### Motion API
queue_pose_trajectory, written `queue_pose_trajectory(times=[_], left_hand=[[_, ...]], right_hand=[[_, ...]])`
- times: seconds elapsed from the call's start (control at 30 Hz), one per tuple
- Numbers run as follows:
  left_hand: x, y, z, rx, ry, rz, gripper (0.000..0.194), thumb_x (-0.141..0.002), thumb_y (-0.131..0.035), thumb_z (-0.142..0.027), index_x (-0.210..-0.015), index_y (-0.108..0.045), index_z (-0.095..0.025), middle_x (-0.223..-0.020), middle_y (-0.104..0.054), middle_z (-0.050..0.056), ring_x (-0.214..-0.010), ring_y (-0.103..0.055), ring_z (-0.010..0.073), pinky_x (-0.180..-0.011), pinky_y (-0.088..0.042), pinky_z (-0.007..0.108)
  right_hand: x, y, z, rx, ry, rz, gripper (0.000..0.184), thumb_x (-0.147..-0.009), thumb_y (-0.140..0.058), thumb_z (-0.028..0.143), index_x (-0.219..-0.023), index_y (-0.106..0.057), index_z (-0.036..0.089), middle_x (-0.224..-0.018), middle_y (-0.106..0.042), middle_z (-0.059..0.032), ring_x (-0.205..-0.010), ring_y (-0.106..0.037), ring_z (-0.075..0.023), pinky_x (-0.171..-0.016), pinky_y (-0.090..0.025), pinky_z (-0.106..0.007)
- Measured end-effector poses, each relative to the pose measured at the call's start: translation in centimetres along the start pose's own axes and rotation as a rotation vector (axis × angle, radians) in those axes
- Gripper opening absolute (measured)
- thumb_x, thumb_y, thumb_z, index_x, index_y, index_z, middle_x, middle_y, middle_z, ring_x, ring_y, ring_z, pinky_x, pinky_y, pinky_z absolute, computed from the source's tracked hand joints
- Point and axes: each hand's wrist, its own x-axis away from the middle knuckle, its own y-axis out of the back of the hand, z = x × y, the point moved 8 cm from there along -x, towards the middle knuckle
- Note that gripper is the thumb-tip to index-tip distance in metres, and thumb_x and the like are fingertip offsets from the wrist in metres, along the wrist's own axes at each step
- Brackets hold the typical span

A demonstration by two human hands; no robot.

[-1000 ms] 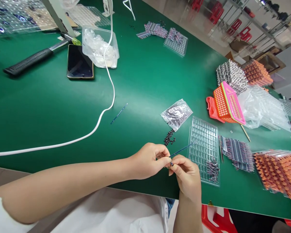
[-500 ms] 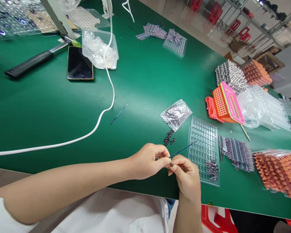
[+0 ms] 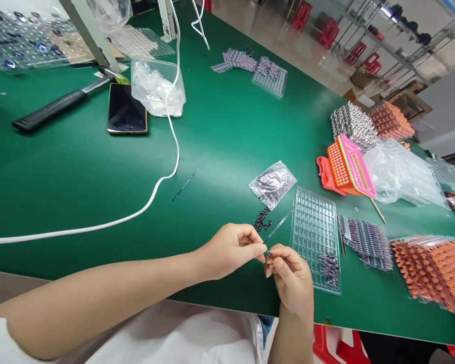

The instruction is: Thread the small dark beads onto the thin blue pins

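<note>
My left hand pinches a thin dark-blue strip between thumb and fingers, and its long end slants up to the right. Close against those fingertips is my right hand, its fingers curled and closed at a tiny dark piece near the strip's lower end. Whether that piece is part of the strip I cannot tell. Just beyond the hands lie loose small black beads and a clear bag of small dark pieces. A clear compartment tray stands to the right, with a cluster of thin dark pieces on it.
Another blue strip lies left of centre, near a white cable. Bundled strips and orange stacks sit at right, a pink-orange basket behind. A hammer, phone and plastic tub are at back left.
The blue strip now points more steeply upward. My right thumb and fingers have shifted slightly at the tiny piece. The whole view has moved a little; the left hand keeps its pinch.
</note>
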Motion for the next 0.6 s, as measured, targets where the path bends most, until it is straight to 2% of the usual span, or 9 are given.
queue_pose_trajectory(times=[0.13,0.27,0.5,0.6], left_hand=[[-0.2,0.0,0.2,0.031,-0.012,-0.002,0.013,-0.079,-0.069,-0.027,-0.075,-0.063,-0.016,-0.073,-0.073,0.003,-0.076,-0.07,0.0189,-0.078,-0.053,0.032],[-0.3,-0.4,0.6,0.036,-0.01,0.015,0.014,-0.079,-0.07,-0.029,-0.079,-0.065,-0.016,-0.076,-0.075,0.003,-0.08,-0.071,0.0197,-0.083,-0.054,0.034],[-0.6,0.5,-0.4,-0.2,-0.059,-0.025,0.032,-0.081,-0.069,-0.037,-0.105,-0.069,-0.015,-0.096,-0.075,0.008,-0.092,-0.069,0.0227,-0.087,-0.053,0.035],[-0.7,0.8,-0.9,-0.263,-0.097,-0.034,0.029,-0.081,-0.069,-0.038,-0.1,-0.07,-0.016,-0.093,-0.073,0.007,-0.088,-0.067,0.0209,-0.084,-0.051,0.032]], right_hand=[[0.1,0.4,-0.5,0.065,0.009,-0.042,0.018,-0.083,-0.073,0.036,-0.095,-0.072,0.022,-0.08,-0.064,-0.0023,-0.064,-0.06,-0.0147,-0.059,-0.05,-0.028],[0.2,1.1,-0.7,0.161,0.039,-0.105,0.013,-0.084,-0.072,0.033,-0.092,-0.07,0.022,-0.081,-0.063,-0.0022,-0.065,-0.059,-0.0146,-0.059,-0.048,-0.027],[0.2,1.3,-0.1,0.272,0.063,-0.152,0.013,-0.086,-0.069,0.034,-0.087,-0.068,0.021,-0.07,-0.059,0.0008,-0.062,-0.056,-0.0134,-0.058,-0.045,-0.026],[0.1,0.6,0.4,0.323,0.057,-0.131,0.016,-0.086,-0.068,0.036,-0.084,-0.068,0.021,-0.069,-0.058,0.0009,-0.061,-0.055,-0.0128,-0.057,-0.045,-0.025]])
